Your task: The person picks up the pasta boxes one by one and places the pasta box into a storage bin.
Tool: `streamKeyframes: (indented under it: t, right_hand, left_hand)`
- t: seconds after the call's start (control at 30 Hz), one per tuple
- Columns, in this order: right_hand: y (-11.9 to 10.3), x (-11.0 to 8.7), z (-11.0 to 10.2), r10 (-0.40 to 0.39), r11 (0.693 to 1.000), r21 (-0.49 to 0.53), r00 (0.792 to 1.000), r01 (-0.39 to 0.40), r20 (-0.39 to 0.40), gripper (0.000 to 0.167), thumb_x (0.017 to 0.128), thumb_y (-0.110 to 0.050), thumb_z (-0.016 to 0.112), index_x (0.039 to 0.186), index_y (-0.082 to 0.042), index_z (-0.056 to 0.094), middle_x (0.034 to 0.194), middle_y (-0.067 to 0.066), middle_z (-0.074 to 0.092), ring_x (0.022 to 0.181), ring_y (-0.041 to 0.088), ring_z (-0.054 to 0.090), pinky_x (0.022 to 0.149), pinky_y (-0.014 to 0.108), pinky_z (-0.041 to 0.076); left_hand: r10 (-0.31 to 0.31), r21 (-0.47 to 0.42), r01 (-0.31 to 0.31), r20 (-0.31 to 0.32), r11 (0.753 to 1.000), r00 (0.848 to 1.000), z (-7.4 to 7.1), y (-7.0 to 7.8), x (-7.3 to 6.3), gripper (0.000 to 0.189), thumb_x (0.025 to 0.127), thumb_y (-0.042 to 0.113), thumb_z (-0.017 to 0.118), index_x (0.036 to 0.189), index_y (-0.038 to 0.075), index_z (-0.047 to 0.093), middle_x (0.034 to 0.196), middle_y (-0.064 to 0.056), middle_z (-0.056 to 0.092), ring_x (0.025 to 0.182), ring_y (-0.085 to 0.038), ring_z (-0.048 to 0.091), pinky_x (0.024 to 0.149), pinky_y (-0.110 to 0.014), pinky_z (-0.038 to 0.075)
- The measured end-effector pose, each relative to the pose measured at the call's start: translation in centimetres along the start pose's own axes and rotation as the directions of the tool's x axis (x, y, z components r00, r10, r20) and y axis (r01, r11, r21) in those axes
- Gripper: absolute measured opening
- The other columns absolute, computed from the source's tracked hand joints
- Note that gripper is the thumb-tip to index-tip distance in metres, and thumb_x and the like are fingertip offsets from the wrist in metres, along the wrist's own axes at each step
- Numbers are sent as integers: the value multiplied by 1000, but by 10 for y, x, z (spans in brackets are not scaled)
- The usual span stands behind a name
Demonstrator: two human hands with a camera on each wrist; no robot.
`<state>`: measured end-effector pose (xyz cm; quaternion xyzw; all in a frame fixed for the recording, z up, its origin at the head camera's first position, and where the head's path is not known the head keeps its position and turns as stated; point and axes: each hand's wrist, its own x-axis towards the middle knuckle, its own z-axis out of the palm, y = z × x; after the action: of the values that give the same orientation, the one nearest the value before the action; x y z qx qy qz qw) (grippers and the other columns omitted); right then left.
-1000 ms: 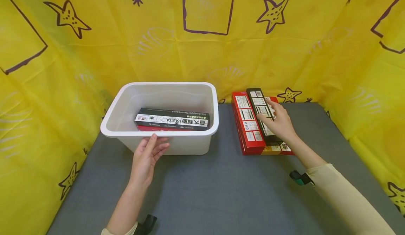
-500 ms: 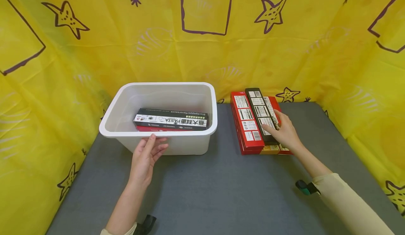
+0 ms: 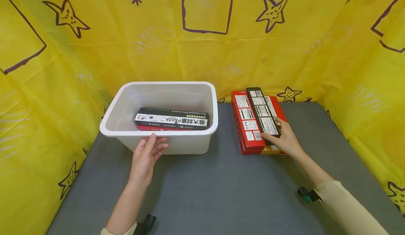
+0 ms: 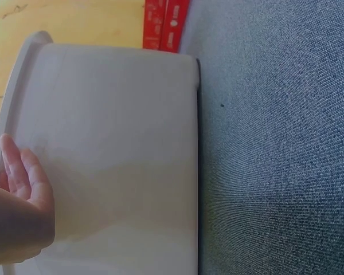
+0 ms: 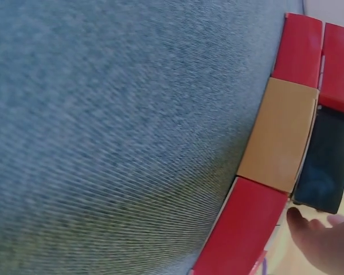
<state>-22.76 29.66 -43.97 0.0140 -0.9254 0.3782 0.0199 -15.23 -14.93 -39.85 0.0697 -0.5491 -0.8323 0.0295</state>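
My left hand grips the front rim of a white plastic bin, thumb on the rim and fingers against the outside below it. Inside the bin a black pasta box lies on top of a red box. At the right, my right hand has its thumb and fingers on opposite long sides of another black pasta box, near its front end. That box lies on a lower layer beside a red box. In the right wrist view, fingertips meet the side of the black box.
Under the black box, a tan-ended box sits between red boxes. A grey cloth covers the table. Yellow patterned fabric hangs behind and along both sides.
My right hand has slid toward me along the black pasta box, from its middle to its front end. My left hand, the bin and the boxes stay put.
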Motion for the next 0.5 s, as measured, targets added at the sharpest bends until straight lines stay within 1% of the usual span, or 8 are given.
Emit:
streamKeyframes:
  t: [0.13,0.3,0.5]
  right_hand:
    - [3,-2,2,-7,1000,-8,1000,7,8,94,86,-38,74,150,5,19,146,33,27,127,45,32,101,63,30]
    - [4,-3,4,-5,1000,-11,1000,5,8,95,86,-38,74,150,5,19,145,33,27,126,45,33,100,62,31]
    - [8,-4,0,-36,999,-37,999,35,-37,89,86,-34,74,148,6,25,140,34,33,122,45,38,97,61,33]
  left_hand:
    - [2,-1,-2,3,1000,1000,0,0,0,22,102,28,54,110,8,54,90,2,73,77,-10,69,84,-27,54]
    - [1,-3,-1,3,1000,1000,0,0,0,20,102,28,53,109,9,54,90,1,73,77,-10,69,83,-27,54]
    - [-6,7,6,-6,1000,1000,0,0,0,22,102,29,54,109,8,53,91,2,73,77,-10,69,83,-28,54]
